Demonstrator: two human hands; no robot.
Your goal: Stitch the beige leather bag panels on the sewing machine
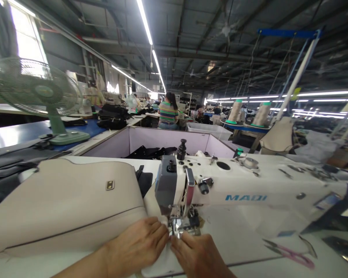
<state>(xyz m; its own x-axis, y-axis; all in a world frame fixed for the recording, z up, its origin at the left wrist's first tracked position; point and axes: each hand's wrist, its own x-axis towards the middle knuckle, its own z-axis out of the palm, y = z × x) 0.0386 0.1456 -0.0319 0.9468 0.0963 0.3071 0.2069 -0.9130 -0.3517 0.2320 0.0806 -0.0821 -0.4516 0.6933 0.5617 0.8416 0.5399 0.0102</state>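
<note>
A white sewing machine [243, 185] marked MADI stands across the table, its grey needle head [166, 183] and presser foot [178, 227] at the centre. A beige bag piece [63, 204] with a small gold badge lies to the left. My left hand [139, 245] and my right hand [198, 255] meet just in front of the presser foot, fingertips pinching a white edge of the material [165, 266] against the table. The needle itself is hidden behind the foot and my fingers.
Pink-handled scissors [292, 253] lie on the table at the right. A green fan [43, 92] stands at the left. A bin [168, 141] with dark pieces sits behind the machine. Thread cones [234, 112] stand at the back right. A person in a striped top [168, 114] sits far off.
</note>
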